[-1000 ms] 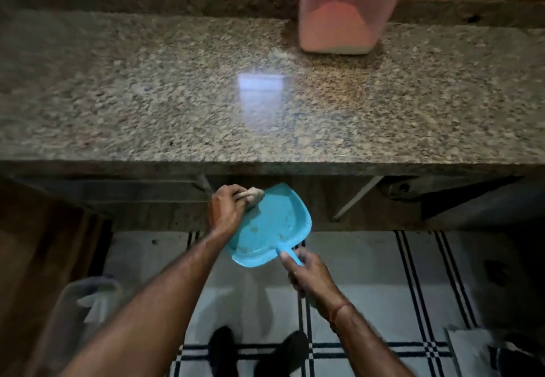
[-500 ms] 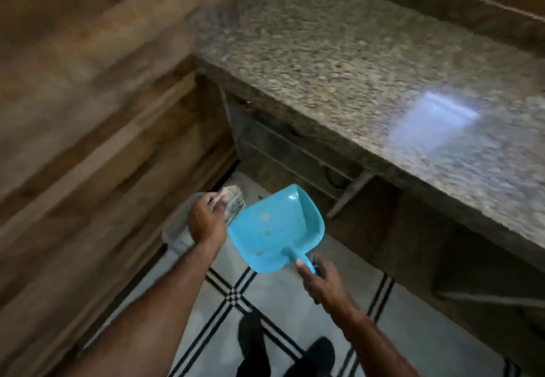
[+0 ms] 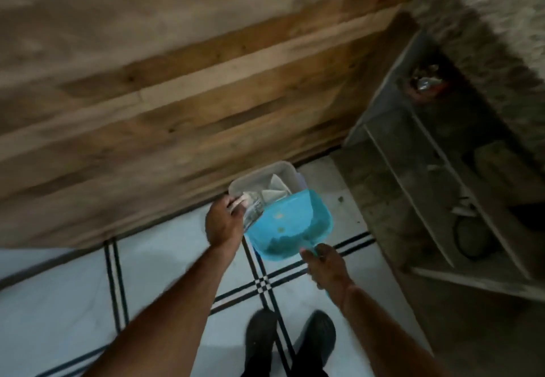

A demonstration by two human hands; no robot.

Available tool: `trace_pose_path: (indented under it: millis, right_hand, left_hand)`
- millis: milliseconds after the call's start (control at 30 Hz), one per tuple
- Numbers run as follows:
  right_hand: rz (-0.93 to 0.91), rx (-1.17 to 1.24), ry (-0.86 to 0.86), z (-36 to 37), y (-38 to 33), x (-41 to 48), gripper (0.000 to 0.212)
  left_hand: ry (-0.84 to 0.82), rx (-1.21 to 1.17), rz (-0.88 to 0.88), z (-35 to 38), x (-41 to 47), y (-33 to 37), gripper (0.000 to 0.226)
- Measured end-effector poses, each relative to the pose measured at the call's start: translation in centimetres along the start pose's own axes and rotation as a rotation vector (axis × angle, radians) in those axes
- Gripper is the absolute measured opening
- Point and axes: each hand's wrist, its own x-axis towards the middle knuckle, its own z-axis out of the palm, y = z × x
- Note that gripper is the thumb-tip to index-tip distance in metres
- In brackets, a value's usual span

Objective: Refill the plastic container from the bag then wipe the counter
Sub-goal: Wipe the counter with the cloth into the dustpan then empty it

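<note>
Our right hand (image 3: 324,264) gripped the handle of the light-blue plastic dustpan (image 3: 287,223), crumbs inside, held over the translucent plastic bin (image 3: 259,179) on the tiled floor (image 3: 162,258) by the wooden wall (image 3: 177,81); our left hand (image 3: 224,223) clutched a pale wiping rag (image 3: 252,208), blurred, just beside the pan; speckled granite counter (image 3: 501,7) sat upper right.

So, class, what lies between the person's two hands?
The blue dustpan, seen in the head view: its pan sits between the left hand, holding a brush, and the right hand, gripping its handle.
</note>
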Motion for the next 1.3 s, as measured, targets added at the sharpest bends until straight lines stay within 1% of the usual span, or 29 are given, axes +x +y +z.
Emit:
trace_pose_path:
  millis: [133,233,333,400,467,533,600,700,800,833,933,1000,1067,1167,1200,1300]
  right_hand:
    - [0.020,-0.148,-0.059,3.2,-0.7,10.0,0.034]
    - [-0.004,-0.176,-0.062,5.4,-1.6,15.6,0.025]
    - [0.062,-0.269,-0.072,6.8,-1.0,19.1,0.022]
    - [0.069,-0.334,-0.051,6.9,-0.1,20.1,0.025]
    - [0.029,-0.338,-0.006,7.2,0.9,20.0,0.026]
    - [-0.039,-0.326,0.031,7.4,1.8,19.4,0.030]
    - [-0.133,-0.305,0.032,7.6,2.6,19.1,0.036]
    - [-0.231,-0.242,0.026,8.8,3.2,19.6,0.029]
    - [-0.270,-0.208,0.033,10.6,3.9,21.3,0.040]
    - [-0.276,-0.189,0.032,11.1,3.9,22.0,0.040]
    - [-0.260,-0.196,0.035,12.3,3.4,24.1,0.026]
    - [-0.244,-0.281,0.051,12.7,3.8,26.0,0.017]
    - [-0.228,-0.393,0.101,12.9,4.7,27.5,0.013]
    - [-0.191,-0.566,0.185,13.0,5.5,28.2,0.042]
    - [-0.190,-0.601,0.194,13.1,5.6,28.3,0.045]
    - [-0.223,-0.629,0.173,13.0,5.7,28.7,0.047]
  left_hand:
    - [0.040,-0.032,-0.057,3.9,4.6,-3.8,0.026]
    - [0.067,-0.093,-0.111,6.8,7.4,-5.9,0.026]
    - [0.095,-0.120,-0.157,9.0,9.3,-7.6,0.026]
    - [0.102,-0.137,-0.177,9.7,9.7,-8.3,0.023]
    - [0.112,-0.134,-0.202,10.0,9.9,-9.0,0.023]
    - [0.121,-0.132,-0.216,10.2,10.1,-9.5,0.023]
    - [0.151,-0.156,-0.215,10.3,10.6,-9.5,0.024]
    - [0.203,-0.205,-0.172,10.6,12.0,-9.4,0.027]
    - [0.217,-0.228,-0.124,10.8,13.2,-10.0,0.028]
    - [0.224,-0.232,-0.110,11.0,13.5,-10.3,0.029]
    - [0.235,-0.219,-0.087,11.2,13.9,-11.5,0.030]
    - [0.229,-0.205,-0.094,11.7,14.0,-12.7,0.027]
    - [0.231,-0.206,-0.093,12.3,14.0,-13.9,0.026]
    - [0.215,-0.224,-0.088,13.4,13.8,-15.1,0.029]
    - [0.206,-0.241,-0.090,13.7,13.7,-15.4,0.030]
    - [0.200,-0.271,-0.089,14.0,13.4,-15.6,0.027]
